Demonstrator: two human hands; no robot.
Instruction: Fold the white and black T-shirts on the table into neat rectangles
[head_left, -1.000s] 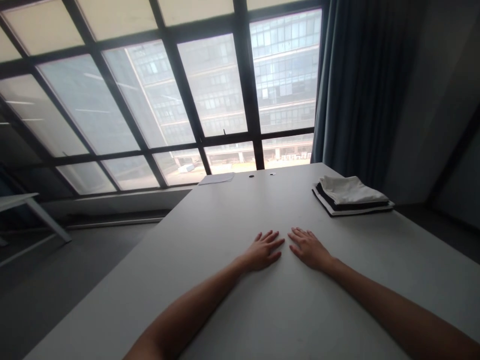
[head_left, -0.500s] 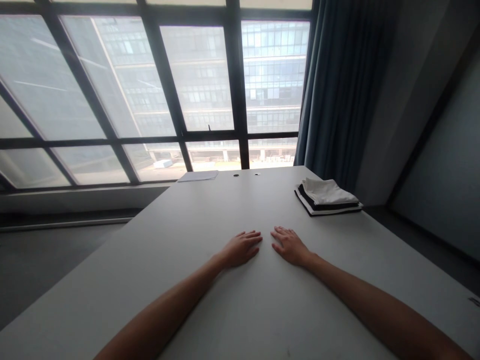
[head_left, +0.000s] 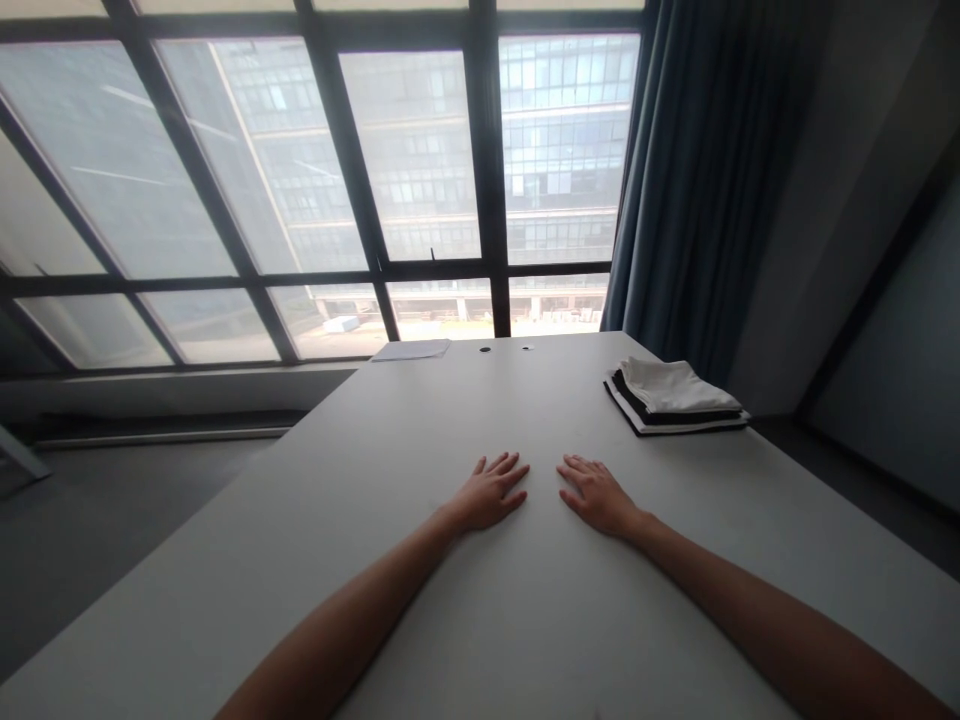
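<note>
My left hand [head_left: 491,492] lies palm down on the white table [head_left: 420,430], its fingers spread and holding nothing. Across a small gap, my right hand [head_left: 598,495] rests flat on the same surface, also bare, with its fingers stretched out. Beyond my right hand, toward the table's right edge, sits a stack of folded black and white cloths [head_left: 675,400]. A white cloth tops the stack, and neither hand touches it.
Flat white sheets, perhaps paper, [head_left: 410,350] lie at the table's far left corner. Two small round holes [head_left: 485,349] show near the far edge. Behind stand large framed windows [head_left: 412,150] and a blue curtain [head_left: 697,200] on the right.
The whole view has shifted slightly, so the table and stack appear farther right. The fingers of my left hand have spread wider, and the gap between my hands looks a little larger.
</note>
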